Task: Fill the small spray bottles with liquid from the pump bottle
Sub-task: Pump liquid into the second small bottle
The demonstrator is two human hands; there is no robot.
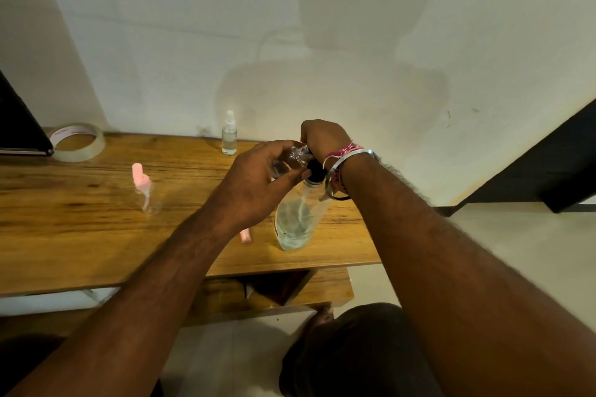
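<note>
Near the right edge of the wooden worktop stands the clear pump bottle, partly filled, with a black collar at its neck. The left hand curls its fingers round a small clear spray bottle, holding it tilted against the pump head. The right hand is curled over the pump top; its fingers are hidden. A small bottle with a pink sprayer stands toward the left, another with a white sprayer at the far edge, a tape roll in the far left corner, and a pink cap just beside the pump bottle.
</note>
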